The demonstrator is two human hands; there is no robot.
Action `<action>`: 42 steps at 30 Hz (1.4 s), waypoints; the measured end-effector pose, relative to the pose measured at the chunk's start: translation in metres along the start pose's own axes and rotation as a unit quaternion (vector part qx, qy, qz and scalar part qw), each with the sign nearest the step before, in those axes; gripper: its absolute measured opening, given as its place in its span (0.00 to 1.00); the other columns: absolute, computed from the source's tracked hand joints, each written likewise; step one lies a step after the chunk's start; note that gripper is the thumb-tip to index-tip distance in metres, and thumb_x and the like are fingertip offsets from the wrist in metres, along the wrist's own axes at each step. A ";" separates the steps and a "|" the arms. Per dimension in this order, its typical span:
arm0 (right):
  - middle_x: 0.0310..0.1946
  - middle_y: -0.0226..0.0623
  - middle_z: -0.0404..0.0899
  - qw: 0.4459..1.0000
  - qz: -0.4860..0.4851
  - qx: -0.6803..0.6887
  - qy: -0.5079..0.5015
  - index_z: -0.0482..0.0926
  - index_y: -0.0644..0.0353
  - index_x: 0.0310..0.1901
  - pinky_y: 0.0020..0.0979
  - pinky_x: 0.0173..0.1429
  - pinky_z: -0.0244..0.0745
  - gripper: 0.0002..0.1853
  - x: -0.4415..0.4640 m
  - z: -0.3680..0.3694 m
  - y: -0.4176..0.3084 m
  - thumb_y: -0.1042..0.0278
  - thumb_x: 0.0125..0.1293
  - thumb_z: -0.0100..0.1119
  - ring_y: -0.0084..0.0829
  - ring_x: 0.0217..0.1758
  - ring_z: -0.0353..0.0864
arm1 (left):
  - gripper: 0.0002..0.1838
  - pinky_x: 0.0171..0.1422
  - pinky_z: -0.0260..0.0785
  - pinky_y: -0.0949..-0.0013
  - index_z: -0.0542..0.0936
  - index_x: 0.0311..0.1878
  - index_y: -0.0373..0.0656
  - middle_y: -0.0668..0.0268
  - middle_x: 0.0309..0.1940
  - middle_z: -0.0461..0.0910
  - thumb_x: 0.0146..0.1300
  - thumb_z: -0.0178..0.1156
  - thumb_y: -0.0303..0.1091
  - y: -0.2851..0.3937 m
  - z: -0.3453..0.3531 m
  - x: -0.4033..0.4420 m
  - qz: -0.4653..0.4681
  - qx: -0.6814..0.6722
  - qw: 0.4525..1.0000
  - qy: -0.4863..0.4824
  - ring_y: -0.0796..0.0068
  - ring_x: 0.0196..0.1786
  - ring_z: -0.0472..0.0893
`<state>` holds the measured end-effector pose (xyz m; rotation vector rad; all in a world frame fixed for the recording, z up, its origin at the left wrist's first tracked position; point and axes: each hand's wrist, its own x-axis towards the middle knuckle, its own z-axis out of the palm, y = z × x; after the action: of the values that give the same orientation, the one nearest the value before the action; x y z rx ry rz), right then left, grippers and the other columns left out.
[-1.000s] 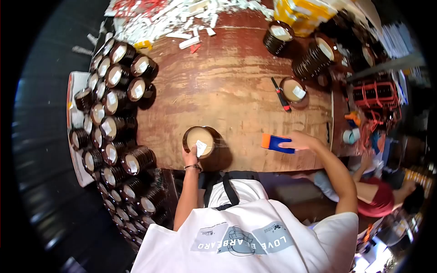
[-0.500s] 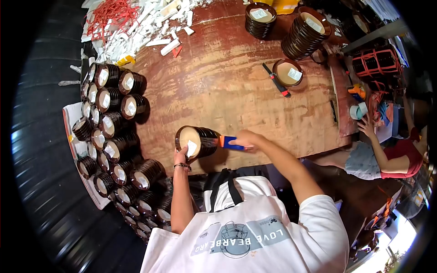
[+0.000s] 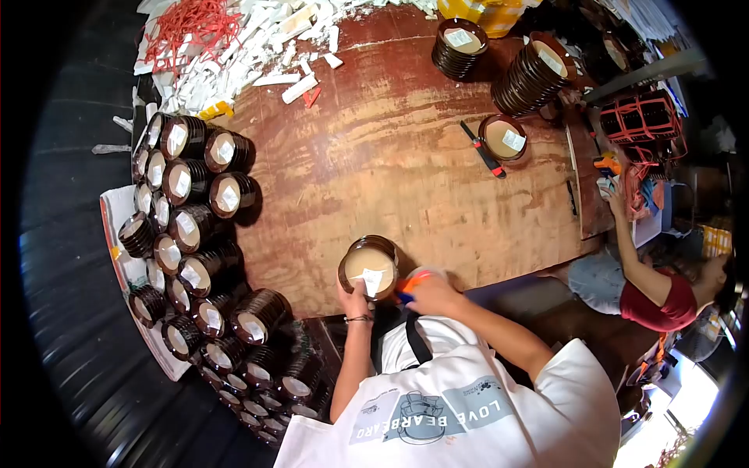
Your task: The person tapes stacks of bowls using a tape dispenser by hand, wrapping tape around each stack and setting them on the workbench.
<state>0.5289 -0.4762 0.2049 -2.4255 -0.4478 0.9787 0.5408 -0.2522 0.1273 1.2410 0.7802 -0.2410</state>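
Near the front edge of the table, my left hand (image 3: 353, 299) is closed around the lower left rim of a stack of dark brown glazed saucers (image 3: 367, 264). The top saucer has a tan middle with a white label, and its face is turned up toward me. My thumb lies over that face beside the label. Just right of the stack, my right hand (image 3: 434, 295) is wrapped around a blue-and-orange handled tool (image 3: 407, 290). Motion blurs the tool, and its working end is hard to make out. Whether it touches the saucers I cannot tell.
Many saucer stacks (image 3: 187, 226) crowd the table's left side. White foam scraps (image 3: 257, 47) and red strapping (image 3: 191, 31) lie at the back left. Farther right are a single saucer (image 3: 493, 139), a red-and-black cutter (image 3: 484, 150) and tall stacks (image 3: 530, 76). Another person (image 3: 655, 292) works at right.
The saucer stack has moved right and toward me, tipping so its face points up. My right hand has drawn the tool closer to my body. The other person's arm has shifted.
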 end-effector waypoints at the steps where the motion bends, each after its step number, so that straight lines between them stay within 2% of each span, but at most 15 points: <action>1: 0.34 0.48 0.86 0.999 0.034 -0.013 0.041 0.87 0.61 0.37 0.47 0.48 0.79 0.23 -0.017 -0.004 0.013 0.44 0.63 0.61 0.48 0.41 0.86 | 0.31 0.69 0.68 0.63 0.63 0.72 0.38 0.58 0.64 0.73 0.66 0.53 0.14 -0.002 -0.001 -0.003 -0.002 -0.004 1.000 0.000 0.64 0.64 0.75; 5: 0.35 0.50 0.85 0.968 0.218 0.003 0.122 0.85 0.63 0.42 0.46 0.52 0.78 0.26 -0.069 -0.028 0.050 0.43 0.62 0.62 0.50 0.43 0.85 | 0.32 0.65 0.72 0.62 0.65 0.70 0.39 0.59 0.62 0.75 0.62 0.57 0.16 -0.010 -0.016 -0.002 0.031 -0.005 0.999 -0.008 0.64 0.62 0.77; 7: 0.40 0.52 0.85 0.932 0.322 0.063 0.152 0.83 0.65 0.47 0.46 0.54 0.77 0.25 -0.055 -0.037 0.038 0.47 0.65 0.63 0.51 0.46 0.84 | 0.42 0.74 0.63 0.59 0.62 0.73 0.37 0.58 0.66 0.71 0.50 0.59 0.15 0.010 -0.026 -0.003 0.017 0.063 0.988 -0.140 0.62 0.70 0.70; 9: 0.54 0.54 0.80 0.811 0.281 0.105 0.502 0.76 0.68 0.59 0.44 0.62 0.72 0.31 -0.022 0.011 0.058 0.49 0.65 0.65 0.50 0.57 0.79 | 0.53 0.84 0.43 0.57 0.57 0.78 0.38 0.56 0.76 0.61 0.42 0.61 0.38 0.033 -0.037 0.006 -0.012 -0.049 0.974 -0.223 0.60 0.79 0.59; 12: 0.47 0.53 0.77 0.717 0.313 0.247 0.572 0.74 0.68 0.61 0.45 0.58 0.71 0.31 0.047 0.015 0.011 0.57 0.62 0.71 0.52 0.51 0.76 | 0.48 0.85 0.36 0.58 0.55 0.79 0.38 0.55 0.80 0.54 0.55 0.57 0.43 0.059 -0.027 0.025 0.044 -0.073 0.980 -0.180 0.61 0.83 0.49; 17: 0.45 0.44 0.80 0.705 0.121 0.482 0.507 0.77 0.67 0.54 0.36 0.56 0.74 0.19 0.116 0.025 -0.012 0.69 0.64 0.66 0.38 0.49 0.81 | 0.42 0.84 0.36 0.56 0.63 0.75 0.34 0.52 0.77 0.60 0.76 0.35 0.64 0.056 -0.007 0.061 0.161 0.192 0.911 -0.328 0.58 0.82 0.49; 18: 0.44 0.39 0.82 0.660 0.121 0.554 0.493 0.77 0.67 0.53 0.31 0.56 0.74 0.15 0.123 0.033 -0.008 0.70 0.68 0.63 0.29 0.48 0.80 | 0.43 0.84 0.37 0.55 0.65 0.73 0.33 0.51 0.75 0.63 0.75 0.34 0.65 0.046 -0.005 0.058 0.124 0.080 0.936 -0.320 0.56 0.82 0.51; 25: 0.35 0.41 0.82 0.537 -0.057 0.678 0.499 0.74 0.70 0.49 0.29 0.41 0.78 0.25 0.162 0.073 0.028 0.48 0.74 0.56 0.29 0.37 0.81 | 0.51 0.84 0.38 0.49 0.73 0.67 0.30 0.47 0.70 0.70 0.71 0.24 0.72 0.002 -0.010 0.110 0.160 0.087 0.924 -0.337 0.50 0.79 0.59; 27: 0.31 0.39 0.77 0.521 0.128 0.690 0.485 0.72 0.66 0.52 0.36 0.44 0.77 0.34 0.180 0.106 0.044 0.34 0.72 0.50 0.32 0.34 0.78 | 0.49 0.82 0.44 0.51 0.75 0.65 0.30 0.44 0.68 0.71 0.72 0.28 0.70 -0.010 -0.012 0.120 0.120 0.041 0.932 -0.340 0.49 0.76 0.62; 29: 0.25 0.33 0.73 0.404 -0.026 0.812 0.420 0.72 0.62 0.46 0.31 0.42 0.73 0.37 0.194 0.107 0.065 0.26 0.71 0.41 0.29 0.30 0.74 | 0.47 0.81 0.49 0.51 0.75 0.64 0.28 0.43 0.68 0.71 0.74 0.29 0.68 -0.022 -0.001 0.128 0.065 -0.029 0.946 -0.317 0.49 0.75 0.64; 35: 0.23 0.34 0.72 0.504 -0.150 0.765 0.371 0.74 0.62 0.46 0.30 0.40 0.67 0.38 0.204 0.110 0.080 0.25 0.69 0.42 0.29 0.30 0.72 | 0.38 0.76 0.61 0.52 0.72 0.64 0.25 0.37 0.61 0.75 0.77 0.38 0.57 -0.060 -0.023 0.133 0.135 -0.002 0.942 -0.306 0.50 0.65 0.76; 37: 0.25 0.36 0.75 0.522 -0.141 0.783 0.307 0.75 0.64 0.47 0.32 0.40 0.71 0.35 0.210 0.092 0.082 0.30 0.71 0.47 0.30 0.30 0.75 | 0.34 0.74 0.65 0.53 0.69 0.66 0.25 0.38 0.61 0.76 0.78 0.39 0.52 -0.067 -0.015 0.111 0.062 -0.137 0.980 -0.128 0.52 0.64 0.77; 39: 0.29 0.39 0.79 0.545 -0.141 0.789 0.246 0.76 0.68 0.47 0.31 0.37 0.76 0.30 0.223 0.068 0.077 0.40 0.70 0.56 0.28 0.29 0.79 | 0.30 0.71 0.68 0.55 0.67 0.67 0.30 0.41 0.64 0.73 0.79 0.40 0.50 -0.059 0.000 0.083 0.161 0.074 0.984 0.002 0.53 0.63 0.77; 41: 0.28 0.40 0.79 0.630 -0.156 0.751 0.122 0.77 0.71 0.45 0.28 0.35 0.72 0.30 0.245 0.034 0.070 0.43 0.69 0.55 0.27 0.28 0.78 | 0.30 0.71 0.68 0.54 0.67 0.69 0.34 0.47 0.67 0.72 0.79 0.41 0.50 -0.113 -0.017 0.075 -0.003 -0.297 0.953 0.063 0.55 0.65 0.76; 42: 0.29 0.39 0.80 0.656 -0.153 0.737 0.059 0.78 0.71 0.47 0.26 0.35 0.72 0.29 0.259 0.023 0.060 0.44 0.68 0.57 0.26 0.29 0.78 | 0.31 0.72 0.68 0.53 0.67 0.70 0.35 0.49 0.67 0.73 0.79 0.39 0.52 -0.227 -0.034 0.068 -0.114 -0.548 0.824 -0.087 0.55 0.67 0.75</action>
<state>0.6981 -0.3985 0.0138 -0.8341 0.0727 0.5542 0.4489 -0.2817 -0.0915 0.0235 0.7217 -0.0584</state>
